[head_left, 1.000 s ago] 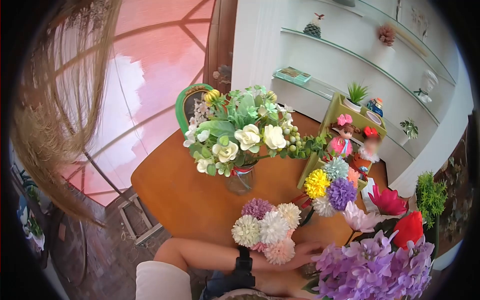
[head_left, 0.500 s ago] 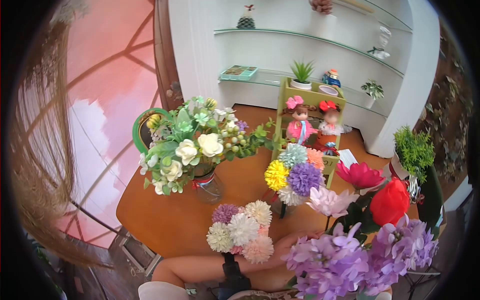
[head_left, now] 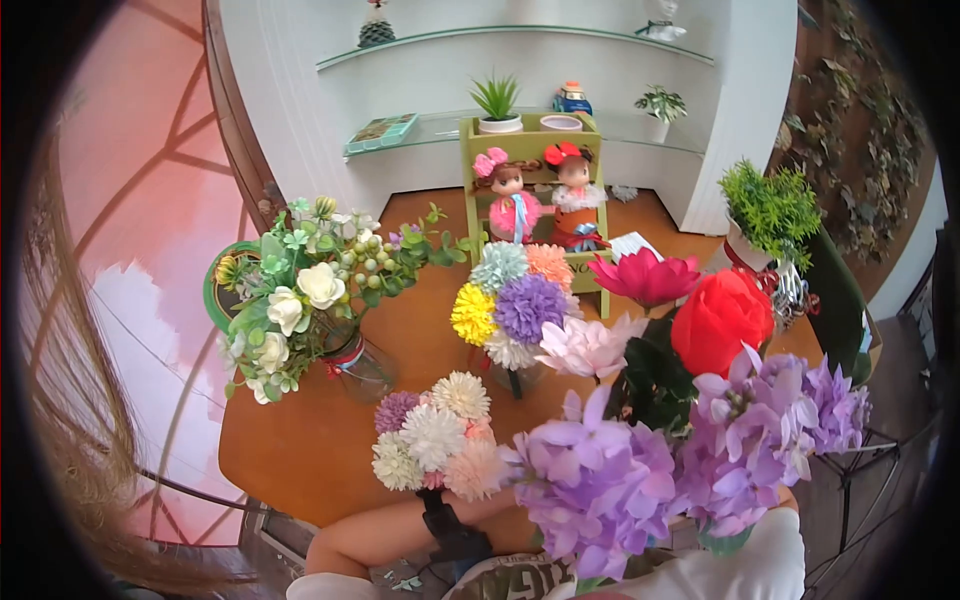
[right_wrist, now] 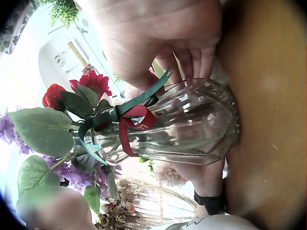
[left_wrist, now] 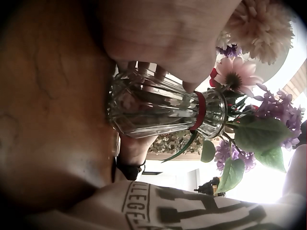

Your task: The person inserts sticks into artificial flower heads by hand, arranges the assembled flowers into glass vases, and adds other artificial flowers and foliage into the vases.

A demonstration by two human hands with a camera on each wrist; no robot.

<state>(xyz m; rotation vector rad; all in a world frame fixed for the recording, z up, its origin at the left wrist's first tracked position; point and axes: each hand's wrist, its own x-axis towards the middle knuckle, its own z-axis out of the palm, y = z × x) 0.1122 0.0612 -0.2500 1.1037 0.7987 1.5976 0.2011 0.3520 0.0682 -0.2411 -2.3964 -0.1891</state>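
A ribbed glass vase [left_wrist: 153, 108] stands on the wooden table between my two hands. My left hand [left_wrist: 163, 33] grips one side, its fingers curling round behind the glass. From the other side my right hand [right_wrist: 163, 33] holds it too, fingers wrapped about the body. A red ribbon [right_wrist: 129, 136] and a dark green ribbon [right_wrist: 144, 98] are tied at its neck. In the head view the vase's purple blossoms [head_left: 600, 480], red flower [head_left: 722, 322], magenta flower [head_left: 648, 277] and pale pink flower [head_left: 592, 345] rise in front and hide both hands.
Pompom flowers [head_left: 433, 435] stand just left, with a brighter pompom bunch [head_left: 530, 305] behind. A white-rose bouquet in a glass jar [head_left: 362, 372] is at the left. Farther back, a green stand [head_left: 470, 150] holds two dolls. A potted green plant [head_left: 772, 215] stands right.
The head view has turned, so the shelves and table things slide left and up. My left hand, visible earlier beside the pompoms, is now covered by purple blossoms.
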